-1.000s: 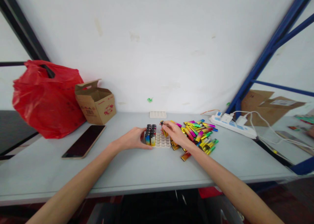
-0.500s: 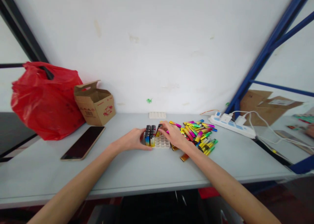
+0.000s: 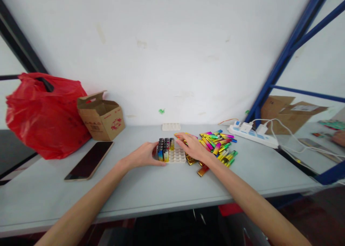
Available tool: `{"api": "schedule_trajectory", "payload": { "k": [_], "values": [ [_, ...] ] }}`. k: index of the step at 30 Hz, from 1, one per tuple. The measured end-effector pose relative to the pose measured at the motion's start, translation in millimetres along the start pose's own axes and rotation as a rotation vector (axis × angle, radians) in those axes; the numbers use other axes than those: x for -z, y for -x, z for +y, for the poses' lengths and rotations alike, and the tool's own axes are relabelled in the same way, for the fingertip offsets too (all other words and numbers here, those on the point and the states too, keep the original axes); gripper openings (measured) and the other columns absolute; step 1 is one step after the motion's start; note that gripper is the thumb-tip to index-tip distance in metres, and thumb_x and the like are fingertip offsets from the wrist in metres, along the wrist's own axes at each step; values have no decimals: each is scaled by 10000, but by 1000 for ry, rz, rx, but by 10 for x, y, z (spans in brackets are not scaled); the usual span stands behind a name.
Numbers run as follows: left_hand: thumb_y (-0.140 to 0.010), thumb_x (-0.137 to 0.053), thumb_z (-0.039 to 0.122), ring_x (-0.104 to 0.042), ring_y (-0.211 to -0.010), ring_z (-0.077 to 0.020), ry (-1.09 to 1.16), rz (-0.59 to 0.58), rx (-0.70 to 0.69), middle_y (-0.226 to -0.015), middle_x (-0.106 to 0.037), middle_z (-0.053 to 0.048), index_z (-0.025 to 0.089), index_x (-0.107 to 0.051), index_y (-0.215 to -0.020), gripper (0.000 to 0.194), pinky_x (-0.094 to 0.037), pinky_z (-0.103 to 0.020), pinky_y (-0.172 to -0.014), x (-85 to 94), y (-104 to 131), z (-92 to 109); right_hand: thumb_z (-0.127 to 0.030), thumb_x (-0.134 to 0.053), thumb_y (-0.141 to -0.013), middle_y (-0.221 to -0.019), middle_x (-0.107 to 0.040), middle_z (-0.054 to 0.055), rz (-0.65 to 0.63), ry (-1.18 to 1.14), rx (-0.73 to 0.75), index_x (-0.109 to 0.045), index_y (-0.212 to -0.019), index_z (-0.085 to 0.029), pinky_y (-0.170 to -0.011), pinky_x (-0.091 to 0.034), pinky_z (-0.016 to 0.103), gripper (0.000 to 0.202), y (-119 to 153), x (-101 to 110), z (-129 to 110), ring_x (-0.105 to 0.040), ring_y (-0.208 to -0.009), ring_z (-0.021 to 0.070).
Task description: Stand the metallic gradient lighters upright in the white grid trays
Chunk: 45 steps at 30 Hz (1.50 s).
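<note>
A small white tray with round-edged slots sits on the table. Black-topped lighters stand upright in rows in its left part, and a single yellow lighter stands at the back of the row beside them. My left hand is closed around the tray's left end, thumb along the front edge, fingers behind the lighters. Over the tray's back right, my right hand has its fingers bent together, with a yellow lighter end showing at the fingertips. Part of the tray is hidden under it.
A loose pile of shiny coloured lighters lies to the right. Behind are a second white tray and a power strip. At left are a phone, a cardboard box and a red plastic bag.
The lighter that my right fingers were lowering now stands upright in the tray. My right hand has lifted slightly off it. My left hand stays at the tray; the whole view has shifted slightly.
</note>
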<state>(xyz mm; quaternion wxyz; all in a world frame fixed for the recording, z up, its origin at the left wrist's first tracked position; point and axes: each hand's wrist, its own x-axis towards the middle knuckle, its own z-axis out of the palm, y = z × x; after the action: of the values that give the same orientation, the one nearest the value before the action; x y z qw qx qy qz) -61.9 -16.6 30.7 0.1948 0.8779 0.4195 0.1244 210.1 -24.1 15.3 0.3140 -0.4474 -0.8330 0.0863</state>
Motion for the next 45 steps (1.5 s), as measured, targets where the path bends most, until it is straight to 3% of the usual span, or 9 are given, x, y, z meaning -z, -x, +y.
{"api": "schedule_trajectory", "payload": {
  "k": [5,10,19,23,31,35,40,42,45],
  "values": [
    [-651,-772,781,-611,-671,-209,-26,4,23,-788,-674,-11,213,-581,-932,662,-407,-295,-590,4,2,8,-233,-497,-1061,-1270,-733,155,42,364,-236,-672,-1322,-155,-1070,-462,395,324,30,257,380,-649,-1209,278],
    [-640,-772,781,-611,-671,-206,-18,11,25,-794,-679,-13,217,-592,-936,662,-406,-296,-583,0,-1,-9,-295,-622,-1012,-1224,-769,145,-97,453,-396,-712,-1296,-152,-1042,-484,396,331,36,337,689,-678,-1188,298],
    [-640,-756,811,-619,-678,-214,-30,1,35,-801,-686,-18,217,-580,-945,691,-416,-302,-588,-9,-8,-15,-214,-652,-980,-1121,-740,152,-56,363,-333,-773,-1146,-152,-1025,-485,378,214,40,271,830,-675,-1094,264],
    [-647,-752,815,-620,-686,-218,-37,-8,30,-811,-689,-23,212,-573,-943,695,-418,-305,-594,2,-5,-2,-176,-591,-986,-1152,-696,174,133,281,-301,-748,-1130,-137,-1050,-484,429,217,41,259,850,-651,-1112,267],
    [-669,-760,780,-619,-701,-223,-49,4,24,-823,-689,-27,202,-585,-968,674,-421,-308,-617,19,13,37,-551,-804,-782,-1026,-773,75,496,-755,-457,-716,-988,-191,-914,-552,385,424,-79,279,634,-702,-1000,234],
    [-661,-757,799,-620,-692,-220,-49,-7,27,-812,-682,-24,211,-568,-946,680,-417,-303,-609,13,6,22,-598,-843,-730,-947,-761,17,492,-1122,-437,-592,-984,-251,-825,-583,343,497,-83,285,399,-715,-862,180],
    [-662,-766,785,-618,-691,-218,-47,-3,24,-803,-680,-20,214,-568,-955,672,-407,-298,-604,13,9,25,-687,-690,-858,-621,-474,-117,230,-1055,-404,-513,-1036,-285,-446,-345,194,474,-42,208,115,-364,-452,82],
    [-668,-761,783,-615,-690,-216,-41,4,18,-802,-680,-15,213,-576,-961,667,-406,-298,-605,12,13,31,-710,-624,-895,-608,-387,-110,192,-915,-392,-530,-968,-262,-424,-253,198,464,-31,131,27,-304,-463,86],
    [-676,-757,775,-611,-685,-213,-26,4,11,-802,-681,-12,208,-587,-970,660,-405,-301,-602,9,15,31,-700,-548,-944,-628,-407,-63,243,-641,-299,-503,-765,-223,-498,-311,235,511,-21,3,-75,-368,-557,109]
  ]
}}
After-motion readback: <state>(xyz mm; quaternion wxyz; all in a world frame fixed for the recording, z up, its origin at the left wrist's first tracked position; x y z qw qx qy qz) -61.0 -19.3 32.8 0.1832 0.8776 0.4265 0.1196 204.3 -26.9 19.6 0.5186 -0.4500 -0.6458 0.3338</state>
